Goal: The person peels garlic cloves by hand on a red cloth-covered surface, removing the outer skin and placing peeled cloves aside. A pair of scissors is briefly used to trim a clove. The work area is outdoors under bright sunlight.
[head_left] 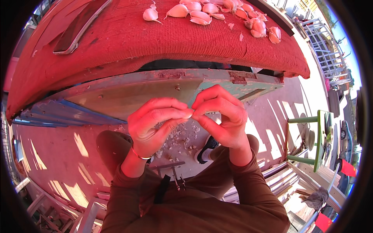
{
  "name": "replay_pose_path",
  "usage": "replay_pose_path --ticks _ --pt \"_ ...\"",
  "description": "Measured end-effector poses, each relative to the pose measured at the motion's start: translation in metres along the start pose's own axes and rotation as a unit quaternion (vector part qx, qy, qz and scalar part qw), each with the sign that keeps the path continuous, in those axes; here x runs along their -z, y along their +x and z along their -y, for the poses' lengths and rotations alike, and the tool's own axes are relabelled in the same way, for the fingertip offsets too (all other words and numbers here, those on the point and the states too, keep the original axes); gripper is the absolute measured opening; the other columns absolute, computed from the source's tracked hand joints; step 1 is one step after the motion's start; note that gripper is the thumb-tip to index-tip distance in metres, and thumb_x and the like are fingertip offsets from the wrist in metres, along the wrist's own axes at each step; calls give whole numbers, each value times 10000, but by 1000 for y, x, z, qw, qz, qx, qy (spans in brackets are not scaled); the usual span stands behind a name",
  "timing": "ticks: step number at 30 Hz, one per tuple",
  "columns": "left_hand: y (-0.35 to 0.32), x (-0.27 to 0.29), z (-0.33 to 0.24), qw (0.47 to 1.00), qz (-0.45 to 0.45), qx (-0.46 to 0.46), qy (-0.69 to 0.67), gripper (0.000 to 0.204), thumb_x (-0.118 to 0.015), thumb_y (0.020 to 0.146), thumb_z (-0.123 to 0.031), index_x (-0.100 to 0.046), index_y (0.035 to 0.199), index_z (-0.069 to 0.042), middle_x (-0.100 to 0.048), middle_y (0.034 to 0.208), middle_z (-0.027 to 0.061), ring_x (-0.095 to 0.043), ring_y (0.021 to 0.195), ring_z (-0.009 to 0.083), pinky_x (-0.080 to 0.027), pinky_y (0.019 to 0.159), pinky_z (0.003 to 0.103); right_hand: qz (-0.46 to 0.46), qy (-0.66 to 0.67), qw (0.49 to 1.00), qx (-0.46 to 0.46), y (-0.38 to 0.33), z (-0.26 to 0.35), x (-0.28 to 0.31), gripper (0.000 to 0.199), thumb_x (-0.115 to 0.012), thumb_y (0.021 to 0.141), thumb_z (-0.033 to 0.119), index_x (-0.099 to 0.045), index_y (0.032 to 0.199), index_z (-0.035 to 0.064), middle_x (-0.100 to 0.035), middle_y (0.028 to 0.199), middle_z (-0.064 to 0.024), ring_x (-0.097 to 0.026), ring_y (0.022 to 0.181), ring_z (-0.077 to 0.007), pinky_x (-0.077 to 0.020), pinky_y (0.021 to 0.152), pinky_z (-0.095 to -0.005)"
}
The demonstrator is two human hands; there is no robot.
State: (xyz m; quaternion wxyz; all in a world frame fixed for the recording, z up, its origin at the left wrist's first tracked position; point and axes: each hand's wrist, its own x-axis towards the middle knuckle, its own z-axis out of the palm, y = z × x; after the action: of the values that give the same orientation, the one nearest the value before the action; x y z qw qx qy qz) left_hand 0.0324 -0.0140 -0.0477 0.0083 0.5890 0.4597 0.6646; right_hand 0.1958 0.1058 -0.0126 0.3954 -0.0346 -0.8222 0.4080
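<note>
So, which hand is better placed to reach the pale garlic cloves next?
Probably the right hand: it sits nearer most garlic cloves on the red cloth. It and the left hand meet at a small whitish piece, so neither looks free.

A small pale piece, apparently a garlic clove [188,113], is pinched in the left fingers [171,113], mostly hidden by them, its visible end close against the right fingers [211,108]. Beyond both sets of fingers, more whole cloves [200,18] lie loosely scattered on the worktop [171,42], plump, pinkish-white, some with papery skin, bunching more closely toward the right.
</note>
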Motion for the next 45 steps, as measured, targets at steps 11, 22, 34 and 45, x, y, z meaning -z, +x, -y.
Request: replay_pose_path --ticks 11,22,34,45 --pt "-6 -6 -1 962 -65 188 -187 158 -755 881 111 -725 1019 39 -722 1068 151 -728 970 204 -614 854 312 6 22 999 -43 1 0 1 141 -734 783 -91 -668 869 0 -691 952 -131 -665 865 -230 -528 777 -345" --pt "-11 -5 -1 979 -38 156 -121 178 -733 888 127 -713 1051 58 -695 1078 162 -710 968 202 -607 852 309 -39 9 999 -29 0 -3 -13 259 -775 805 -109 -688 1018 10 -651 1017 -104 -696 815 -179 -558 705 -297" --pt "-10 -11 -2 990 -89 107 -37 210 -825 804 83 -768 988 1 -757 944 107 -715 875 189 -573 754 305 -48 -38 998 -13 -3 -4 -14 289 -802 760 -126 -692 1002 -11 -674 1015 -123 -655 933 -225 -540 799 -331" --pt "-11 -10 0 990 -90 96 -41 215 -815 813 93 -769 1005 8 -748 962 111 -704 866 179 -570 757 299 -55 -47 997 -5 -2 -3 -17 263 -806 762 -114 -697 977 -8 -679 1020 -122 -657 934 -226 -536 806 -334"
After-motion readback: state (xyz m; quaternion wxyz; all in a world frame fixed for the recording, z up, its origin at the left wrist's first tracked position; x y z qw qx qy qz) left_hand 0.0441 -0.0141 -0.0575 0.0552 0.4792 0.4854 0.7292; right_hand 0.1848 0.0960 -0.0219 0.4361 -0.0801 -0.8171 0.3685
